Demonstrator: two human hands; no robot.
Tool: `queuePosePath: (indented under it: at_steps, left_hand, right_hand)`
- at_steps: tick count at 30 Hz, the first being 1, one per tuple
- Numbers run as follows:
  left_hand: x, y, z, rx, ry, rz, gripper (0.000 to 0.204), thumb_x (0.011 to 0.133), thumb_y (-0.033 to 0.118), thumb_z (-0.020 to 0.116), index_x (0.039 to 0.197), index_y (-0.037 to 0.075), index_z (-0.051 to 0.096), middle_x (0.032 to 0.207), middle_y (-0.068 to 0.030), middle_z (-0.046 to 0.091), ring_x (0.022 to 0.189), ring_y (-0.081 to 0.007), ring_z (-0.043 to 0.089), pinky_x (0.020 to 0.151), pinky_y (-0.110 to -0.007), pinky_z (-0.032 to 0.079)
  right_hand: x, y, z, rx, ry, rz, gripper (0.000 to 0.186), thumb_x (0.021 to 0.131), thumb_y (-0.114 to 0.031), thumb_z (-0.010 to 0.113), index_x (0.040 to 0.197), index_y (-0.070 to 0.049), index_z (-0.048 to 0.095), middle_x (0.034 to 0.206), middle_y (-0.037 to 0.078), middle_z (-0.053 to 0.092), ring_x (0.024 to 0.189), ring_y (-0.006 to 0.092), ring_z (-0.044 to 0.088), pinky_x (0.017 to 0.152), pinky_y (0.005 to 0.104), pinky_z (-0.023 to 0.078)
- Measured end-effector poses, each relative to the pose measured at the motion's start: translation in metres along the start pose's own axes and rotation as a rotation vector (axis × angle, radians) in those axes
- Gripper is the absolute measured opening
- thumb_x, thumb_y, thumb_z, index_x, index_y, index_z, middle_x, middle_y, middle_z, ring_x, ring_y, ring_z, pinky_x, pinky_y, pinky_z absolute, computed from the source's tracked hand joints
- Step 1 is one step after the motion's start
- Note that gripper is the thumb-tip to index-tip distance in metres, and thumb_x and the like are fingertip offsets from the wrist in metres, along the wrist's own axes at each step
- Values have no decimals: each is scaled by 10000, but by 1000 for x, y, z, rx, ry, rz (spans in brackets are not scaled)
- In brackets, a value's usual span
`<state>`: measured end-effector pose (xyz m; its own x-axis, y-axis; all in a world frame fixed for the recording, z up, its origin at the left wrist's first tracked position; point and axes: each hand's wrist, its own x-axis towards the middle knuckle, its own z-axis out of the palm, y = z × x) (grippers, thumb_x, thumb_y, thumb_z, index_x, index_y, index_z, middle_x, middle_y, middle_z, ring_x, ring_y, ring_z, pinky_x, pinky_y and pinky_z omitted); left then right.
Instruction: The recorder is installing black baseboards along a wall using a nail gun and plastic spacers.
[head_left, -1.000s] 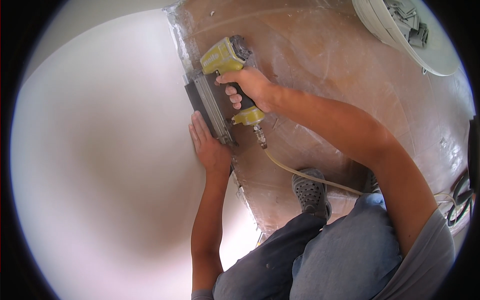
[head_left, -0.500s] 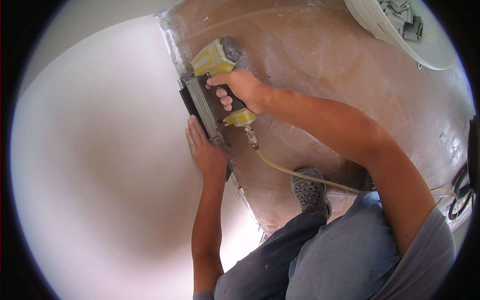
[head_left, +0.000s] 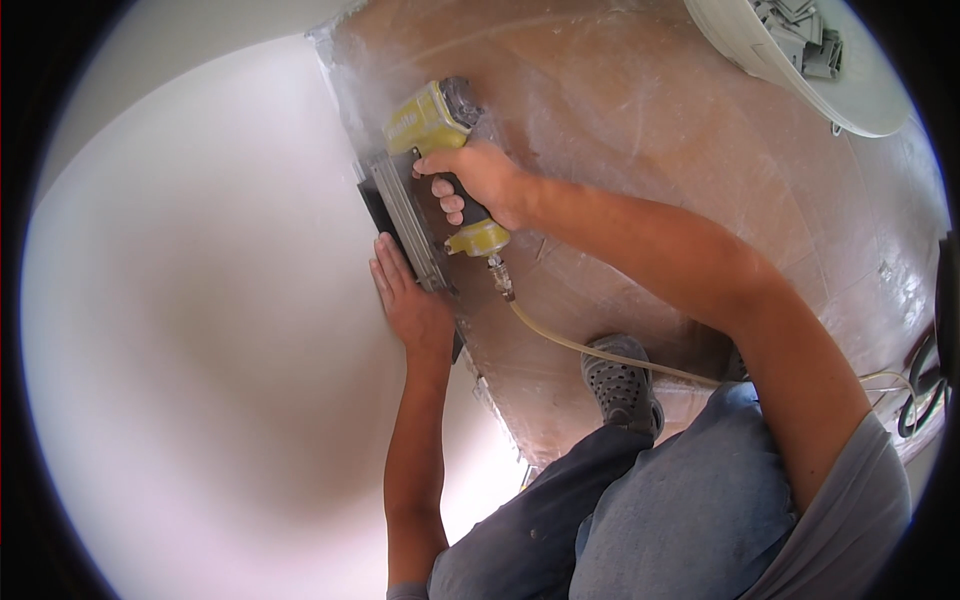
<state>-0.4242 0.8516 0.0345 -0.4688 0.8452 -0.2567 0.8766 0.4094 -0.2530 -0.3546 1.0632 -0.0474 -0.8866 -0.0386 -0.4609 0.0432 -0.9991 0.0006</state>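
1. Right hand (head_left: 478, 180): wrapped round the black grip of the nail gun (head_left: 425, 118), clamped on it; index finger up by the trigger, the other fingers curled round the grip.
2. Nail gun: yellow and black, at the joint where white wall (head_left: 200, 290) meets brown floor (head_left: 650, 130). Head is toward the top of the view, nose at the wall side. Whether the nose touches: can't tell.
3. Magazine (head_left: 408, 222): long, grey metal, lies alongside the dark strip (head_left: 378, 208) that runs along the wall's foot.
4. Left hand (head_left: 415, 308): flat, fingers straight and close together, not wrapped round anything. Lies along the strip and wall, beside the magazine's lower end; exact contact under the palm hidden.
5. Hands are apart, one either side of the magazine.
6. Coupling (head_left: 501, 280): metal, on the grip's lower end; pale hose (head_left: 560, 337) runs from it, passing over the grey shoe (head_left: 620, 385).
7. Faint whitish haze (head_left: 368, 112) by the gun's head, along the wall edge.
8. Upper right: white bucket (head_left: 770, 75), grey pieces (head_left: 822, 52) inside.
9. Right edge: black coil (head_left: 912, 415), partly cut off.
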Motion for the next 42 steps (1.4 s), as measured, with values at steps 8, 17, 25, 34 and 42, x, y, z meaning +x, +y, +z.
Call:
queuePosePath:
  at_steps: [8, 17, 25, 34, 42]
  left_hand:
    - [-2, -1, 1, -47, -19, -47, 692, 820, 77, 650, 1472, -39, 447, 1616, -237, 331, 1534, -399, 253, 1252, -551, 237]
    - [-1, 7, -6, 15, -36, -25, 734, 841, 84, 650, 1502, -77, 374, 1630, -218, 318, 1529, -379, 268, 1262, -524, 222]
    - [-1, 3, -7, 75, -72, -13, 790, 836, 82, 664, 1510, -137, 316, 1653, -228, 258, 1548, -375, 219, 1271, -490, 216]
    - [-3, 4, -5, -144, -49, -114, 614, 829, 74, 660, 1388, -124, 501, 1648, -242, 256, 1537, -405, 229, 1262, -523, 221]
    - [-4, 1, -4, -11, -42, -13, 639, 862, 64, 623, 1452, -94, 434, 1637, -231, 294, 1529, -396, 258, 1255, -521, 236]
  right_hand:
    - [-3, 0, 0, -13, 19, -40, 185, 922, -201, 688, 1015, -55, 623, 691, 15, 515, 544, 137, 482, 517, 331, 415]
    - [1, 1, 2, -39, 33, -54, 147, 926, -185, 676, 978, -63, 612, 692, 22, 515, 546, 143, 486, 509, 330, 417]
    - [0, 0, 4, -53, 45, -55, 139, 921, -170, 675, 950, -69, 585, 690, 24, 510, 543, 146, 484, 504, 339, 419]
    - [3, -3, 4, -98, 51, 19, 155, 922, -176, 674, 962, -56, 585, 668, 26, 500, 526, 144, 477, 491, 339, 415]
    - [3, 1, 0, -46, 52, 23, 173, 925, -198, 671, 974, -42, 614, 659, 14, 499, 520, 135, 471, 493, 328, 405]
